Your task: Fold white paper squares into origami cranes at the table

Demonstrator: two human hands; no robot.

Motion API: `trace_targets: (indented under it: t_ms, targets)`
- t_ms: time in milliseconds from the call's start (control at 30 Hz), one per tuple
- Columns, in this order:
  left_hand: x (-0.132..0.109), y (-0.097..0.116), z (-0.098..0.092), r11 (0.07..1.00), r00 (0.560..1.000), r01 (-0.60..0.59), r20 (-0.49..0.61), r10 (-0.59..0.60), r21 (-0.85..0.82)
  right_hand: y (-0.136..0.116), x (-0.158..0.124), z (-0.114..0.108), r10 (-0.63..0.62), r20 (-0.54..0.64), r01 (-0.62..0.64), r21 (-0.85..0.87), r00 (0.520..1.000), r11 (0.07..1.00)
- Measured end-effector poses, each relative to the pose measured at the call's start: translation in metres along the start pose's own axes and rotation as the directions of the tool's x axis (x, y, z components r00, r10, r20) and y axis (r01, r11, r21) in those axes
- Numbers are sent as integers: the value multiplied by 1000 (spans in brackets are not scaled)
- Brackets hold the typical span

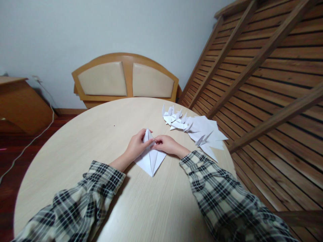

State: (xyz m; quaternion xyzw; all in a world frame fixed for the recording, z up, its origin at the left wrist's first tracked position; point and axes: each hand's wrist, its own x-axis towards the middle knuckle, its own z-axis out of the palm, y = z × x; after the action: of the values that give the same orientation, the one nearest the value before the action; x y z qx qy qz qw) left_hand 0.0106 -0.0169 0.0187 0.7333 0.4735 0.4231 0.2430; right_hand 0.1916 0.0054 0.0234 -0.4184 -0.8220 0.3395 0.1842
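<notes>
1 pc. white paper [157, 159], kite-shaped w/ creased flaps along its midline, points to 6 o'clock on 1 round table [75, 161], left hand [136, 144] gripping it at 11, right hand [167, 144] pinching at 1. Approx. 2 o'clock: several folded birds [168, 119] (exact no. unclear), loose sheets [205, 126].

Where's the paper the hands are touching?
In the head view, the paper is just below the middle, held by the left hand and right hand, left of the spiky folded papers.
</notes>
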Motion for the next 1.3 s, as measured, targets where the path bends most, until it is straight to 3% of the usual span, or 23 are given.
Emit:
trace_targets:
  t_ms: [267,500,633,867,1300]
  targets:
    - [1,-3,1,1000,1000,7,7,-6,-22,-1,-1,-1,31,-4,-31,29,999,999]
    - [0,0,1,998,1000,9,25,-7,-63,6,-4,-16,-14,78,-11,309,997,951]
    - [0,-2,2,997,998,-19,65,23,-72,-2,-6,-22,-33,-1,31,369,999,929]
    - [-1,-1,2,993,989,-65,124,77,-98,-10,-3,-12,-19,-69,51,504,997,862]
    - [-1,-1,3,987,986,-90,129,107,-132,-12,-1,-8,12,-105,45,517,994,855]
